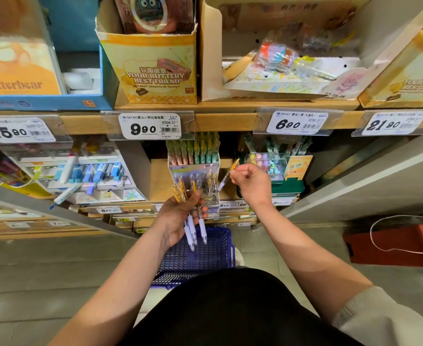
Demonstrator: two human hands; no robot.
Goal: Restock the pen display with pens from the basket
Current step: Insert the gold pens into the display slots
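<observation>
Your left hand [178,217] is gripping a bunch of pens [191,231], fingers curled round the barrels, yellow tops pointing up and lilac tips hanging over the blue basket [205,258] on the floor. Your right hand [251,183] is pinching a single pen [226,177] between thumb and fingers, holding it tilted just beside the right edge of the clear display [195,168], which is standing below the 9.90 tag [150,126].
</observation>
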